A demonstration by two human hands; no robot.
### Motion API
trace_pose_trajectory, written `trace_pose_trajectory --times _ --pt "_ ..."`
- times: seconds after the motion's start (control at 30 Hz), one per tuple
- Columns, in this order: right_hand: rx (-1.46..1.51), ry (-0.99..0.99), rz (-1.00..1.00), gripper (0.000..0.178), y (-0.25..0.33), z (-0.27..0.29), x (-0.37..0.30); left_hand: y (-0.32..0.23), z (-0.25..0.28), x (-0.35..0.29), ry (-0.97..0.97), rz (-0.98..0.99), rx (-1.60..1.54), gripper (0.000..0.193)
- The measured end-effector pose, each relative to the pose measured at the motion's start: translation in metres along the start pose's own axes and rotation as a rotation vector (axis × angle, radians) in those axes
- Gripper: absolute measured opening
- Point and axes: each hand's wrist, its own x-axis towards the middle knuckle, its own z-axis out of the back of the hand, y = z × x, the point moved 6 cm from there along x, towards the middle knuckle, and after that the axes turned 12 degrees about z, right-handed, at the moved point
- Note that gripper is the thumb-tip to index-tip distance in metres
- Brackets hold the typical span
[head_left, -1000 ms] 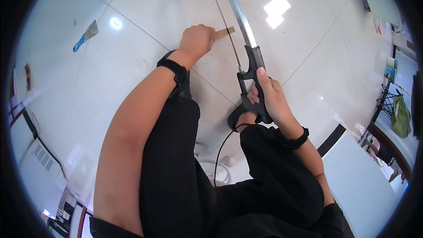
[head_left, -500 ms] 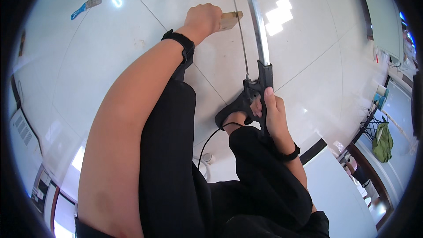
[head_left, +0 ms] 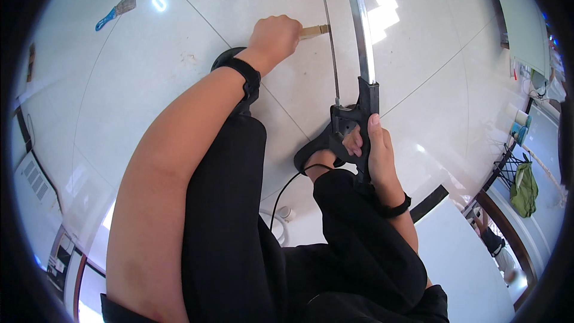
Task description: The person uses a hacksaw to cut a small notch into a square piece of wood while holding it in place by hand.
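Observation:
My left hand [head_left: 275, 39] is closed round a light wooden block [head_left: 313, 31] low over the tiled floor. Its free end sticks out to the right of my fist and meets the hacksaw's thin blade [head_left: 332, 54]; whether the teeth are in a cut I cannot tell. My right hand [head_left: 380, 154] grips the black handle of the hacksaw [head_left: 362, 30], fingers through the grip opening and thumb along the side. Its silver frame bar runs away from me, beyond the top of the view.
A putty knife [head_left: 116, 12] with a blue handle lies on the floor at far left. My black-trousered knees and shoes are close beneath my arms. A white cup [head_left: 286, 213] stands between my legs. At right are a green bag [head_left: 524, 190] and a white panel [head_left: 463, 251].
The hacksaw has shifted slightly right and a little toward me. My left hand and the wooden block sit slightly lower in view, and the block's visible side looks narrower.

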Motion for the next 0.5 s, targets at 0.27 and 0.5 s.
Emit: trace_pose_trajectory --times 0.27,0.5 --pt "0.111 0.101 0.011 0.063 -0.013 0.013 0.005 -0.001 -0.007 -0.006 0.037 -0.052 0.052 0.015" --pt "0.284 0.131 0.008 0.062 -0.016 0.019 0.001 -0.006 -0.008 -0.005 0.055 -0.097 0.126 0.016"
